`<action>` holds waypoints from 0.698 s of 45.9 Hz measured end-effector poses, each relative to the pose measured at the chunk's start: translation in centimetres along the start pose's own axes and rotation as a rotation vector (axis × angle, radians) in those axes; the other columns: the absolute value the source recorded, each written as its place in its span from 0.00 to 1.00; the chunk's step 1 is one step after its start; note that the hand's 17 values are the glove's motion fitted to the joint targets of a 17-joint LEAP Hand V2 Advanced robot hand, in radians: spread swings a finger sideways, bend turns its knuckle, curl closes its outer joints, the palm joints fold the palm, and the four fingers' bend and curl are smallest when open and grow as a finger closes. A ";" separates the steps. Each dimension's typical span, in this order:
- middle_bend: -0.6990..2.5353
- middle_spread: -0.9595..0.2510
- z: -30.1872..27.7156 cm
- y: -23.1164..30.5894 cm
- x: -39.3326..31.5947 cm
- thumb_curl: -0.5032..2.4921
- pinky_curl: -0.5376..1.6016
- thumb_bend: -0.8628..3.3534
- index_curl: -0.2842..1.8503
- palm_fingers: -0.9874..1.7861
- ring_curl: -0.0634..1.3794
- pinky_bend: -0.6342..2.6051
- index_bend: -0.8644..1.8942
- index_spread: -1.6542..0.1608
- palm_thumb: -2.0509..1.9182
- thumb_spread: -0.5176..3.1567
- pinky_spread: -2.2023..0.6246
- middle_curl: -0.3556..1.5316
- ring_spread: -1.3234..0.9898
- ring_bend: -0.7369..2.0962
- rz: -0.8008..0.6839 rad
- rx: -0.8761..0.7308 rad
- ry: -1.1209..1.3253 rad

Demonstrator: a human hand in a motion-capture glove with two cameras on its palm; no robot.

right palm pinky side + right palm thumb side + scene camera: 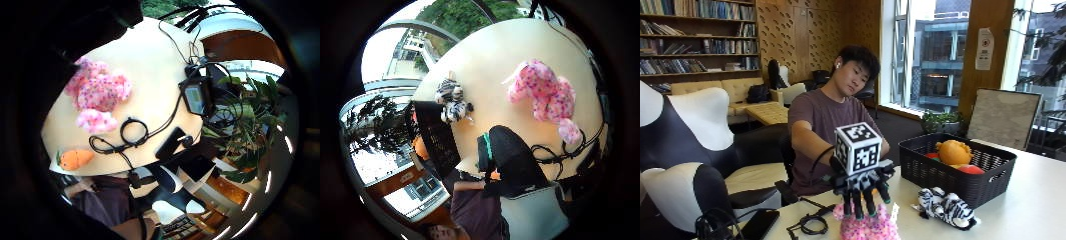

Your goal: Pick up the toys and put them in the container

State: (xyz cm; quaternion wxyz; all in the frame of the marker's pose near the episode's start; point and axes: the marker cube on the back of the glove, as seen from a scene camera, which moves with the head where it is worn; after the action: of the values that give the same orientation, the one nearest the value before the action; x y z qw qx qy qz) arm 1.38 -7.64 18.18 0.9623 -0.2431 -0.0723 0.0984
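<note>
The outside camera stood low across the bench point(1039, 200), close in, facing the seated person and the bookshelves point(700, 30) behind. Both palm cameras looked down from above the bench point(150, 65). All three views shared the pink plush toy point(869, 227).

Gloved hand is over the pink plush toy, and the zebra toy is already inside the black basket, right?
Not quite. The gloved right hand is over the pink plush toy, but the zebra toy lies on the table beside the black basket, as the outside view shows.
</note>
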 end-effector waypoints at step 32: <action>0.57 0.65 4.6 -2.4 -2.1 0.36 0.41 0.27 0.18 0.76 0.35 0.45 0.46 0.77 0.69 0.43 0.66 0.54 0.43 0.69 0.032 0.274 -0.067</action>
State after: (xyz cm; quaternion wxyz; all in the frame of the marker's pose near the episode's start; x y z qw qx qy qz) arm -1.10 -8.07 23.15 0.9818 -0.1071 -0.0863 0.1309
